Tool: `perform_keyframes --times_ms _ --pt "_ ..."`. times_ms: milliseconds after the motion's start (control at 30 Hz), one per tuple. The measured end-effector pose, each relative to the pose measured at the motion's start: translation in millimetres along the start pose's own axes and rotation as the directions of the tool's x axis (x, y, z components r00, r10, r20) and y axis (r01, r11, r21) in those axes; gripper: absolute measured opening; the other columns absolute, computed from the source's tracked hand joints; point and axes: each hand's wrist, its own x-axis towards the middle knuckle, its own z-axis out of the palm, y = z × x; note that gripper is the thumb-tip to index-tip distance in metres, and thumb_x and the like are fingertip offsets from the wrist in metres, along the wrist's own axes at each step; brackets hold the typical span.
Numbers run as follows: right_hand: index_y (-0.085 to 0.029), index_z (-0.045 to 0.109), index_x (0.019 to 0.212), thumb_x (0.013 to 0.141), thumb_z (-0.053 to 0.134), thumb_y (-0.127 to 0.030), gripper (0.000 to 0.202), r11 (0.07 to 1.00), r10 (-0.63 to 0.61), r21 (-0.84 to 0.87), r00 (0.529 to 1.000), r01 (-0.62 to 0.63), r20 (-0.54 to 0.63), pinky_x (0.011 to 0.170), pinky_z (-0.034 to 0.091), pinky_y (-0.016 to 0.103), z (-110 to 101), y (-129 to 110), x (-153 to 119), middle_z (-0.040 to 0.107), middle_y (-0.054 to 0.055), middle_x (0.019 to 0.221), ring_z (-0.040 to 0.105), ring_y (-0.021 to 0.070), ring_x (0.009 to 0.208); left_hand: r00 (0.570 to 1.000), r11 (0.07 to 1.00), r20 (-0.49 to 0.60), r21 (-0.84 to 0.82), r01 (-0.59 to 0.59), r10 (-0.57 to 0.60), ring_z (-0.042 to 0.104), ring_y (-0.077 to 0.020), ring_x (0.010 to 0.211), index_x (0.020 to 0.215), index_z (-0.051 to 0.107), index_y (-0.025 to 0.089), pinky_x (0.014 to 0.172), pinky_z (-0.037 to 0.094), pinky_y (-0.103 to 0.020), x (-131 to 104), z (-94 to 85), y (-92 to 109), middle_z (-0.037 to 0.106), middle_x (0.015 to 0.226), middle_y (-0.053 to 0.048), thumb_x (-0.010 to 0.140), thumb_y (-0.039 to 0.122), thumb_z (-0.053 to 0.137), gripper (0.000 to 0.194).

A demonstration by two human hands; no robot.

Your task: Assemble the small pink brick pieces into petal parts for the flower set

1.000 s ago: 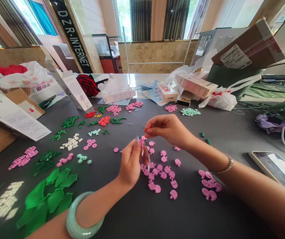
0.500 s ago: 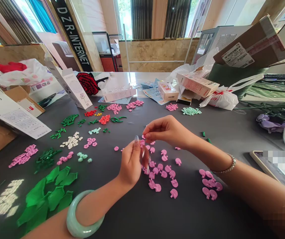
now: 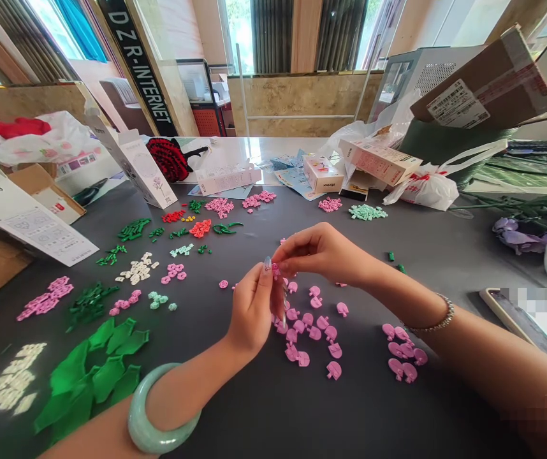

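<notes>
Just above the dark table, my left hand point(image 3: 253, 305) pinches a small pink plastic piece point(image 3: 276, 270) between thumb and fingers. My right hand point(image 3: 312, 255) meets it from the right, its thumb and fingertips closed at the same spot. The fingers partly cover what they grip, so I cannot tell whether one pink piece or two joined ones are there. Below and right of the hands lie several loose pink rounded pieces point(image 3: 307, 320), each with a small tab. Another group of pink rounded pieces point(image 3: 403, 352) sits by my right forearm.
Large green leaf pieces point(image 3: 111, 379) lie beside my left forearm. Sorted piles include cream pieces point(image 3: 138, 270), dark green pieces point(image 3: 90, 303) and mint pieces point(image 3: 367, 213). White boxes point(image 3: 25, 207) stand at left; a phone point(image 3: 517, 319) and purple flowers point(image 3: 525, 236) are at right.
My hands have come closer together. The right fingertips, which held a pink piece slightly above the left hand, now meet the piece in the left fingers.
</notes>
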Motion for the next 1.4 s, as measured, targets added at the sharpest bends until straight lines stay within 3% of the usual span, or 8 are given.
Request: perform_keyframes --times_ms 400,767,1067,1233,1400 --pt "-0.013 0.060 0.072 0.068 0.067 -0.012 0.007 0.998 0.061 0.032 0.998 -0.062 0.006 0.065 0.052 0.026 -2.1 1.2 1.6 0.064 -0.002 0.063 0.061 0.0084 0.061 0.999 1.000 -0.037 -0.006 0.008 -0.008 0.047 -0.0059 0.036 0.067 0.043 0.018 0.037 0.037 -0.019 1.1 -0.8 -2.7 0.046 0.053 0.005 0.087 0.056 0.042 0.043" --pt "-0.013 0.060 0.070 0.067 0.071 -0.015 0.011 0.992 0.036 0.122 0.999 -0.036 0.003 0.060 0.046 0.022 1.4 8.3 3.7 0.060 -0.003 0.063 0.056 0.0055 0.059 0.999 1.000 0.048 -0.004 -0.020 0.020 0.046 -0.0061 0.036 0.067 0.041 0.018 0.036 0.037 -0.018 0.4 -1.3 -3.8 0.042 0.049 0.007 0.089 0.054 0.039 0.043" --pt "-0.013 0.061 0.069 0.067 0.073 -0.017 0.013 0.978 0.051 0.201 0.997 -0.062 0.064 0.059 0.047 0.021 5.5 8.8 2.7 0.063 -0.002 0.062 0.060 0.0069 0.058 0.995 0.996 0.070 0.054 -0.076 0.072 0.047 -0.0069 0.038 0.068 0.042 0.018 0.037 0.038 -0.019 -1.0 -2.6 -3.7 0.044 0.051 0.006 0.093 0.050 0.035 0.041" --pt "-0.012 0.064 0.072 0.065 0.075 -0.017 0.013 0.971 0.104 0.207 0.992 -0.117 0.072 0.058 0.049 0.020 4.6 6.5 2.2 0.065 -0.002 0.062 0.060 0.0063 0.058 0.976 0.951 0.059 0.222 -0.216 0.208 0.045 -0.0075 0.038 0.065 0.039 0.019 0.040 0.037 -0.020 -1.7 -4.5 -4.1 0.041 0.048 0.006 0.096 0.043 0.031 0.040" --pt "-0.012 0.065 0.070 0.064 0.076 -0.021 0.016 0.975 0.052 0.211 0.994 -0.072 0.101 0.059 0.052 0.022 4.1 6.0 1.0 0.066 -0.001 0.062 0.062 0.0078 0.058 0.883 0.780 0.096 0.432 -0.453 0.459 0.044 -0.0078 0.042 0.064 0.041 0.019 0.047 0.039 -0.021 -1.7 -8.2 -5.2 0.044 0.049 0.005 0.097 0.031 0.032 0.036"
